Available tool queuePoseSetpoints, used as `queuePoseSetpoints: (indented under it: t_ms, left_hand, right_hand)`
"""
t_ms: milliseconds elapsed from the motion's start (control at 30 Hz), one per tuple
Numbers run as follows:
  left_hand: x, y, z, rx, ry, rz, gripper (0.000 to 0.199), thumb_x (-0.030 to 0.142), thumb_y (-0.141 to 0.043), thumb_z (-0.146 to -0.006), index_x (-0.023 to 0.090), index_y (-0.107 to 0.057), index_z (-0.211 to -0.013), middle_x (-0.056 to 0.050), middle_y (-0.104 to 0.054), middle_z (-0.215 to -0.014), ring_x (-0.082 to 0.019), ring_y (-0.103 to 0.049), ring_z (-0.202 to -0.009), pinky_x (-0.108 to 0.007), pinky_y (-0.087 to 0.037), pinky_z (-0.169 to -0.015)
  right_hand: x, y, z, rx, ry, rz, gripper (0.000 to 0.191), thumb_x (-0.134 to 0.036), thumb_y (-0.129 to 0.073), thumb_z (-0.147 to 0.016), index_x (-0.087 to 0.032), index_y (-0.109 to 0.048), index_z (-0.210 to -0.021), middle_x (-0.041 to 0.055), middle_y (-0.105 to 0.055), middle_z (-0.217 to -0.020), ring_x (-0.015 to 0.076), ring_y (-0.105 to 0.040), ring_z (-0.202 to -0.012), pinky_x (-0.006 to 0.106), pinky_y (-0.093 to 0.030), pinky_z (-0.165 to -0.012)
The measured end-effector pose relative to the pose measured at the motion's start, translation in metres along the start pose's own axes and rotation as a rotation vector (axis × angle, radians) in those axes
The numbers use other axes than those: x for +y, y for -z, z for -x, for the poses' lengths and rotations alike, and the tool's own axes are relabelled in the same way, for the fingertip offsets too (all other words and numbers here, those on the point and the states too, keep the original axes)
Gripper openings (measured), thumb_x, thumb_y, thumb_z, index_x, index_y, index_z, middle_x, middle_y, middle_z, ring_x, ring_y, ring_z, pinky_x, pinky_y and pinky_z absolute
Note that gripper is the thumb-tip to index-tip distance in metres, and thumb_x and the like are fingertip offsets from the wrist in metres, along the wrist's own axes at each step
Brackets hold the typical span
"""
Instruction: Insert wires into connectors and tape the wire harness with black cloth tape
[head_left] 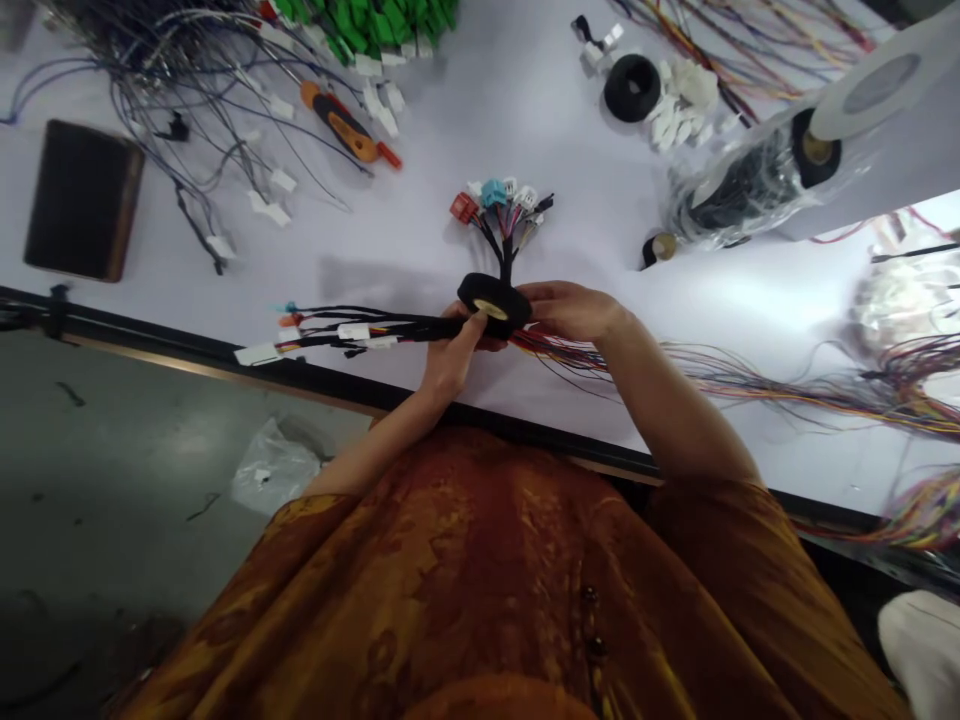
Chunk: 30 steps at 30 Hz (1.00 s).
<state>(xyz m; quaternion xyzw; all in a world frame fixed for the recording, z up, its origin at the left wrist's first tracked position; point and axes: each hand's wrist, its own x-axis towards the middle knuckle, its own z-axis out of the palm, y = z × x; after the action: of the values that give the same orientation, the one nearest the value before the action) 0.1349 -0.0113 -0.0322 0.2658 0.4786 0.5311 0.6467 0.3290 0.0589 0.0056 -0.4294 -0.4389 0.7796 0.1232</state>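
A wire harness point(420, 328) lies across both hands, with black-taped branches to the left. Another branch points away from me and ends in red, blue and white connectors point(493, 193). A roll of black tape point(474, 287) with a pale core stands tilted over the junction. My left hand point(448, 362) is closed around the harness, its thumb against the roll's near face. My right hand point(574, 310) grips the roll's right edge, its fingertips partly hidden behind it. Loose coloured wires point(570, 352) run out to the right beneath my right forearm.
An orange-and-black handled tool point(341, 125), a dark flat case point(84, 200) and green connectors point(371, 25) lie on the left and far side. Another black tape roll point(632, 88) sits beside white connectors point(682, 110). Plastic-wrapped rolls point(739, 200) stand at right. The table edge point(187, 370) runs close to me.
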Motion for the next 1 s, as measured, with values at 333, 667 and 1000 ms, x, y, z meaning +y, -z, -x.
queuePoseSetpoints:
  t_ms: [333, 667, 1000]
  left_hand:
    - [-0.006, 0.013, -0.001, -0.135, 0.051, 0.037, 0.049, 0.062, -0.082, -0.073, 0.019, -0.060, -0.080, 0.001, -0.069, -0.070, -0.012, -0.067, -0.052, -0.026, -0.061, -0.054]
    - [0.011, 0.008, 0.042, -0.153, -0.296, -0.283, 0.036, 0.054, -0.073, -0.087, 0.019, -0.064, -0.091, 0.000, -0.071, -0.069, -0.012, -0.070, -0.056, -0.025, -0.060, -0.058]
    - [-0.006, 0.028, 0.045, -0.376, -0.734, -0.517, 0.024, 0.017, -0.074, -0.086, 0.024, -0.076, -0.109, -0.005, -0.079, -0.086, -0.015, -0.075, -0.076, -0.026, -0.059, -0.069]
  right_hand:
    - [0.022, -0.022, -0.014, -0.040, 0.193, -0.310, 0.051, -0.023, -0.088, -0.058, -0.020, -0.056, -0.098, -0.0025, -0.068, -0.087, 0.0141, -0.066, -0.083, 0.031, -0.054, -0.088]
    - [0.015, -0.055, 0.001, 0.235, 0.174, -0.325, 0.040, -0.015, -0.072, -0.060, -0.022, -0.048, -0.090, -0.0065, -0.059, -0.072, 0.0116, -0.058, -0.068, 0.027, -0.049, -0.067]
    - [0.012, -0.076, 0.019, 0.434, 0.176, -0.045, 0.021, -0.011, -0.063, -0.065, -0.022, -0.049, -0.076, -0.0048, -0.047, -0.068, 0.0110, -0.046, -0.062, 0.027, -0.040, -0.058]
